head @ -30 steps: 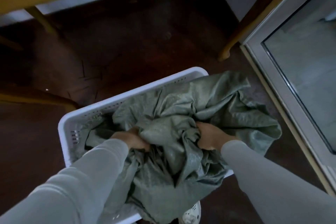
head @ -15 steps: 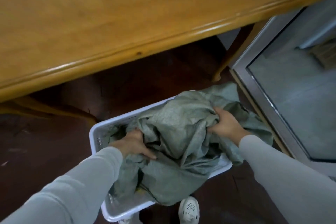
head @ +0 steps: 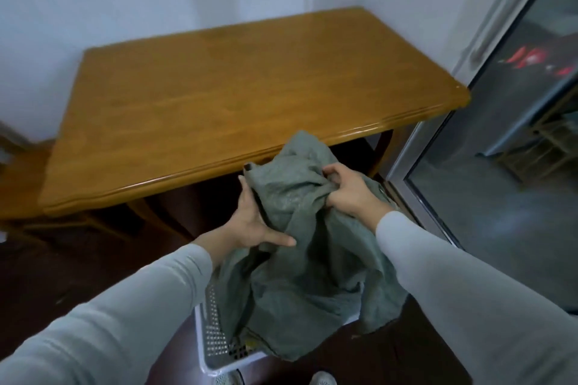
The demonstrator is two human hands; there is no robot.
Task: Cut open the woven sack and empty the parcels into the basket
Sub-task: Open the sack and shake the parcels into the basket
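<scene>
Fingers (head: 334,171) of the right hand (head: 347,194) clench a bunched fold near the top of the green woven sack (head: 294,259), while the left hand (head: 250,223) grasps its left edge, thumb laid across the front of the cloth and the other fingers running up along the side. Held up in front of the person, the sack hangs crumpled, its lower end draped into the white perforated basket (head: 215,337) on the dark floor (head: 78,275). Beyond it stands a wooden desk (head: 219,87) against the wall, with a glass door (head: 500,181) to the right.
</scene>
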